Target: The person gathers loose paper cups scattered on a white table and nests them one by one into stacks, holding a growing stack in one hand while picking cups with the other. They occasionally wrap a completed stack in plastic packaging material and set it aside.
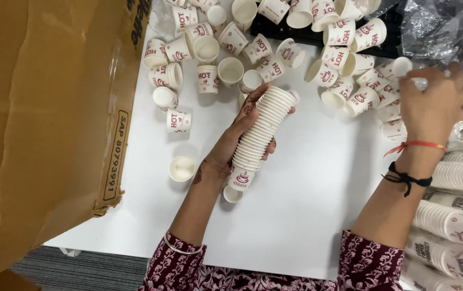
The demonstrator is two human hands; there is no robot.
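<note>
Patterned maroon sleeves (199, 269) are sitting at the bottom edge, nearest the lens, a thin bangle on the left wrist. Left hand (226, 148) is wrapping its fingers around a nested stack of paper cups (258, 134), grip closed on it; the stack is slanting above the middle of the white counter (301, 205), open mouths pointing up and to the right. Right hand (436, 102) is reaching into the loose cups (360, 81) at the far right, red and black threads tied at the wrist; fingers are curling there, but whether they are holding a cup I cannot tell. More loose cups (210, 59) are lying scattered along the far side. Wrapped cup sleeves (457, 221) are lying at the right edge. Cardboard box flap (43, 118) is covering the left.
</note>
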